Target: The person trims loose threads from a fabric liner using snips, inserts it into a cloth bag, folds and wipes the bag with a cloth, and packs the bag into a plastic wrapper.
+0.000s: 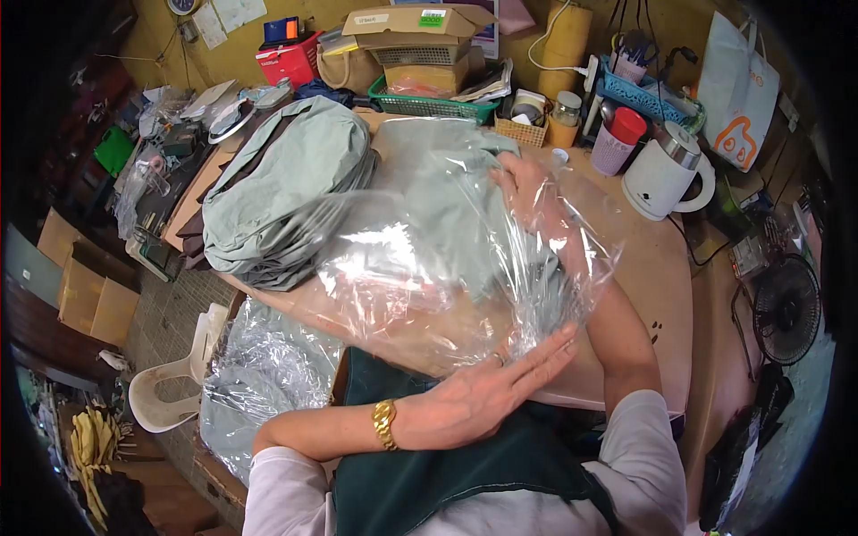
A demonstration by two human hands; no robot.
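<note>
A clear plastic bag (pixel 375 259) spreads over the table, with a grey-green folded cloth (pixel 438 196) partly under or inside it; the film's glare hides which. My right hand (pixel 527 183) reaches through the film to the cloth's upper right edge, fingers curled on it. Nearer my body, my left hand (pixel 483 393), below a gold watch (pixel 383 424), has its fingers stretched out flat beside the bunched bag edge; its thumb is partly hidden by film. To the left lies a thick stack of grey-green cloth pieces (pixel 286 179).
A white kettle (pixel 661 179), a pink cup (pixel 612 147) and a jar (pixel 565 116) stand at the back right. Behind the cloth is a green basket (pixel 433 109) with boxes. More plastic-wrapped cloth (pixel 259 384) sits at the lower left, by a white chair (pixel 170 393).
</note>
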